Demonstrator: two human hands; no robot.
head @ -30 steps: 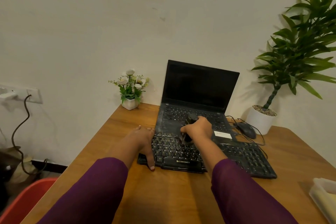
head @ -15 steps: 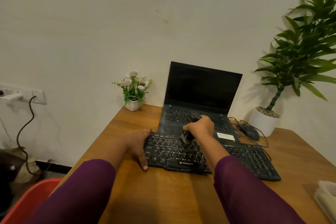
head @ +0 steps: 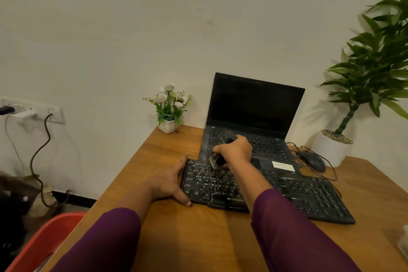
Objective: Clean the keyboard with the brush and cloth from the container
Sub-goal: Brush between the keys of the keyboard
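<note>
A black, dusty keyboard (head: 298, 194) lies across the wooden desk (head: 198, 238), its back edge resting on the open laptop (head: 256, 108). My right hand (head: 236, 150) grips a dark brush (head: 217, 159) whose bristles touch the keys near the keyboard's back left corner. My left hand (head: 170, 181) rests against the keyboard's left end, fingers straight along the edge and thumb on the desk in front. The container (head: 405, 238) shows only as a pale sliver at the right edge; no cloth can be made out.
A small white flower pot (head: 169, 125) stands at the desk's back left. A black mouse (head: 313, 160) with its cable lies right of the laptop, beside a tall potted plant (head: 333, 148). A red bin (head: 44, 240) sits on the floor at left, under a wall socket (head: 33, 110).
My right hand has drawn the brush leftward along the keyboard's back rows. My left hand has stayed braced on the left end. The view has swung left, pushing the container almost out of frame.
</note>
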